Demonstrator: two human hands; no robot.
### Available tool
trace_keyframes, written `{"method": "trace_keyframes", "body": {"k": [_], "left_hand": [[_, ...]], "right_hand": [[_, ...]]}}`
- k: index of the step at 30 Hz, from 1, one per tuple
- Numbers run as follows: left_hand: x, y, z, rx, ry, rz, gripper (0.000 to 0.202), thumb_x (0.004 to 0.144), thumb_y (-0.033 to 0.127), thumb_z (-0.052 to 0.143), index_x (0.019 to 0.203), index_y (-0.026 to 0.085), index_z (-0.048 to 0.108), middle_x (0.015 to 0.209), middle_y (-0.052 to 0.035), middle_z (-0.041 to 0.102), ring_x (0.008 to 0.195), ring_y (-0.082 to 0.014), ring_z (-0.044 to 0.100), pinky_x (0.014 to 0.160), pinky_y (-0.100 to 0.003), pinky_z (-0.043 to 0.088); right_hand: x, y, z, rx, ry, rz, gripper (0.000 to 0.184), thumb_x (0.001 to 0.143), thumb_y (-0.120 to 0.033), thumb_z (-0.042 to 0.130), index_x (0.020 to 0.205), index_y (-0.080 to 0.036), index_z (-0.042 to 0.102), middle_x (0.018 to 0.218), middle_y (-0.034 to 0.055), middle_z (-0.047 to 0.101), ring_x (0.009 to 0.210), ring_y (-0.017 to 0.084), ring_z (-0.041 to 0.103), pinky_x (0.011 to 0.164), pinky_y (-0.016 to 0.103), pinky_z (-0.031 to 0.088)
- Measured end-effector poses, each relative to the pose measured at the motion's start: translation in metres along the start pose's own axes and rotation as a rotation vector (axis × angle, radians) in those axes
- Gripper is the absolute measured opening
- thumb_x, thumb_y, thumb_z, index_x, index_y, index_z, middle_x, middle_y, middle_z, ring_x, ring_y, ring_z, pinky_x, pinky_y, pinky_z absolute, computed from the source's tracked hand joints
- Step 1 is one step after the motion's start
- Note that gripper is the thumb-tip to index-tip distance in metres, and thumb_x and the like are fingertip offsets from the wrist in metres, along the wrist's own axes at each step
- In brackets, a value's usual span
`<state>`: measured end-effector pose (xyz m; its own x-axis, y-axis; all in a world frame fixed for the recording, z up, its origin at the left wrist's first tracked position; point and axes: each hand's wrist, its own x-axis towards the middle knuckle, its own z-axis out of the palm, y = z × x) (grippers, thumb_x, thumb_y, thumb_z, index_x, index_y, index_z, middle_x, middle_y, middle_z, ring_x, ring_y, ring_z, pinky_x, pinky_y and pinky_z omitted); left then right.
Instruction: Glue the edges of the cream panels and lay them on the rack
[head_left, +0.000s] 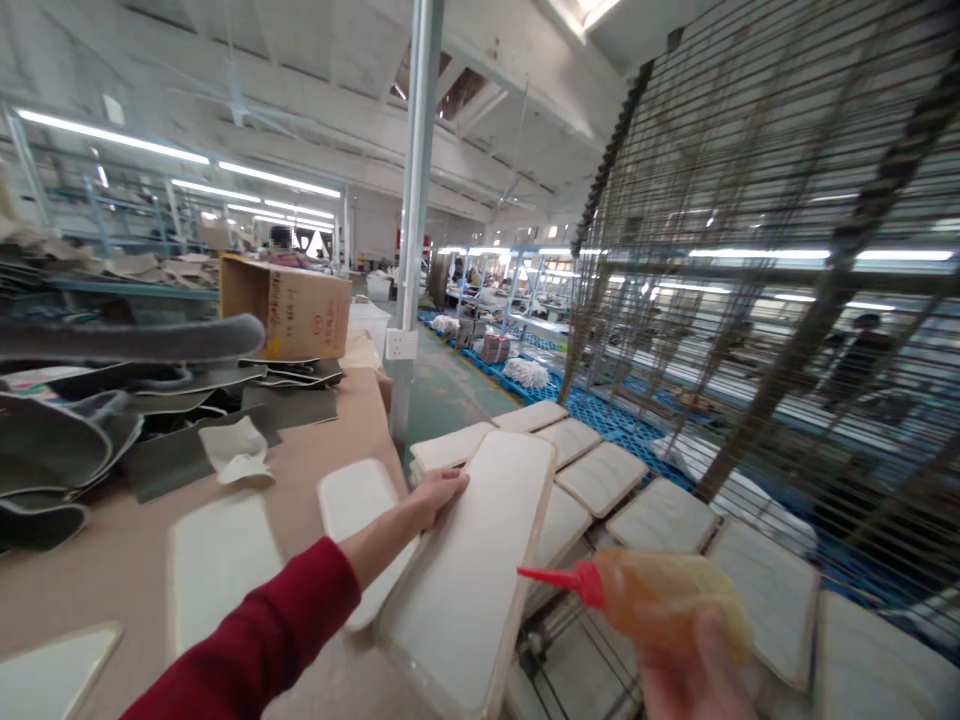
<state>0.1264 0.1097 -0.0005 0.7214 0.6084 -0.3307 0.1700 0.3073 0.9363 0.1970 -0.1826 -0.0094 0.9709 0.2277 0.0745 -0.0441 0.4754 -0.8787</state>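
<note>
My left hand (442,495) grips the left edge of a long white panel (480,560) with rounded corners and a yellowish rim, tilted over the table's edge. The thumb rests on its upper face; the other fingers are hidden beneath. In my right hand (694,670) is a squeeze bottle (667,595) of amber liquid, slightly blurred. Its red nozzle (555,577) points left, close to the panel's right edge; I cannot tell if they touch. More white panels (360,495) lie on the table to the left.
Similar panels (664,515) lie in rows on a rack at right, below a tall wire grid (750,200). Dark sheet pieces (187,440) and a cardboard box (307,310) sit on the brown table (360,400). A metal post (412,220) stands at its far edge. Someone in dark clothing (862,350) is beyond the grid.
</note>
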Motion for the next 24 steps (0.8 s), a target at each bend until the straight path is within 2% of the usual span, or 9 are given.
{"method": "trace_keyframes", "body": {"k": [3, 6, 9, 12, 14, 18, 20, 22, 24], "left_hand": [[-0.012, -0.008, 0.009, 0.02, -0.076, 0.028, 0.045, 0.062, 0.046, 0.078, 0.092, 0.015, 0.067, 0.066, -0.0035, 0.069, 0.063, -0.0195, 0.065, 0.056, -0.027, 0.048], [-0.02, -0.012, 0.017, 0.007, -0.13, 0.043, 0.058, 0.052, 0.05, 0.082, 0.096, 0.015, 0.066, 0.067, -0.004, 0.07, 0.066, -0.0206, 0.066, 0.057, -0.028, 0.049], [-0.026, -0.009, 0.02, -0.049, -0.208, 0.039, 0.064, 0.045, 0.05, 0.084, 0.095, 0.015, 0.065, 0.068, -0.0043, 0.071, 0.065, -0.0203, 0.066, 0.059, -0.028, 0.05], [-0.032, -0.003, 0.022, -0.079, -0.297, 0.025, 0.06, 0.045, 0.049, 0.083, 0.091, 0.015, 0.065, 0.07, -0.0048, 0.071, 0.062, -0.0202, 0.065, 0.057, -0.029, 0.051], [-0.035, 0.001, 0.024, -0.087, -0.3, -0.015, 0.055, 0.046, 0.045, 0.082, 0.089, 0.016, 0.065, 0.072, -0.0046, 0.072, 0.061, -0.0207, 0.065, 0.056, -0.03, 0.052], [-0.042, 0.009, 0.027, -0.094, -0.271, -0.194, 0.042, 0.055, 0.043, 0.071, 0.087, 0.016, 0.066, 0.073, -0.0056, 0.071, 0.057, -0.0196, 0.064, 0.053, -0.029, 0.051], [-0.047, 0.012, 0.029, -0.098, -0.312, -0.15, 0.039, 0.054, 0.031, 0.067, 0.09, 0.017, 0.067, 0.075, -0.0044, 0.072, 0.06, -0.0195, 0.065, 0.053, -0.028, 0.051], [-0.052, 0.014, 0.031, -0.084, -0.36, -0.056, 0.048, 0.048, 0.016, 0.061, 0.095, 0.019, 0.067, 0.074, -0.0019, 0.072, 0.063, -0.0201, 0.066, 0.056, -0.028, 0.051], [-0.055, 0.016, 0.033, -0.067, -0.365, -0.029, 0.057, 0.044, 0.01, 0.056, 0.099, 0.019, 0.068, 0.071, -0.0009, 0.072, 0.062, -0.0206, 0.066, 0.059, -0.029, 0.052]], "right_hand": [[0.023, -0.02, 0.03, 0.193, 0.069, -0.043, 0.062, 0.054, -0.046, 0.084, 0.106, -0.018, 0.066, 0.106, 0.009, 0.067, 0.094, 0.024, 0.063, 0.075, 0.029, 0.056], [0.035, -0.025, 0.038, 0.21, 0.124, -0.129, 0.06, 0.052, -0.038, 0.088, 0.104, -0.018, 0.065, 0.099, 0.0036, 0.067, 0.086, 0.017, 0.062, 0.072, 0.021, 0.054], [0.038, -0.025, 0.033, 0.214, 0.153, -0.157, 0.063, 0.05, -0.036, 0.09, 0.106, -0.022, 0.064, 0.095, -0.0012, 0.066, 0.083, 0.013, 0.061, 0.072, 0.018, 0.053], [0.037, -0.028, 0.026, 0.214, 0.179, -0.154, 0.063, 0.048, -0.036, 0.091, 0.103, -0.022, 0.064, 0.09, -0.0015, 0.066, 0.079, 0.011, 0.06, 0.068, 0.015, 0.052], [0.036, -0.031, 0.024, 0.223, 0.19, -0.155, 0.062, 0.048, -0.037, 0.091, 0.102, -0.021, 0.064, 0.088, -0.001, 0.066, 0.077, 0.011, 0.06, 0.065, 0.014, 0.052], [0.036, -0.032, 0.02, 0.249, 0.191, -0.157, 0.061, 0.049, -0.036, 0.09, 0.101, -0.022, 0.064, 0.087, -0.002, 0.066, 0.077, 0.011, 0.06, 0.065, 0.014, 0.052], [0.035, -0.029, 0.015, 0.256, 0.206, -0.161, 0.06, 0.048, -0.036, 0.09, 0.1, -0.022, 0.064, 0.086, -0.0022, 0.066, 0.077, 0.011, 0.06, 0.065, 0.014, 0.052], [0.03, -0.024, 0.01, 0.257, 0.235, -0.165, 0.058, 0.048, -0.038, 0.09, 0.097, -0.021, 0.065, 0.086, -0.0018, 0.066, 0.077, 0.011, 0.06, 0.064, 0.013, 0.052], [0.018, -0.016, 0.005, 0.243, 0.259, -0.166, 0.054, 0.05, -0.036, 0.09, 0.096, -0.021, 0.065, 0.086, -0.0017, 0.066, 0.075, 0.013, 0.061, 0.061, 0.015, 0.054]]}}
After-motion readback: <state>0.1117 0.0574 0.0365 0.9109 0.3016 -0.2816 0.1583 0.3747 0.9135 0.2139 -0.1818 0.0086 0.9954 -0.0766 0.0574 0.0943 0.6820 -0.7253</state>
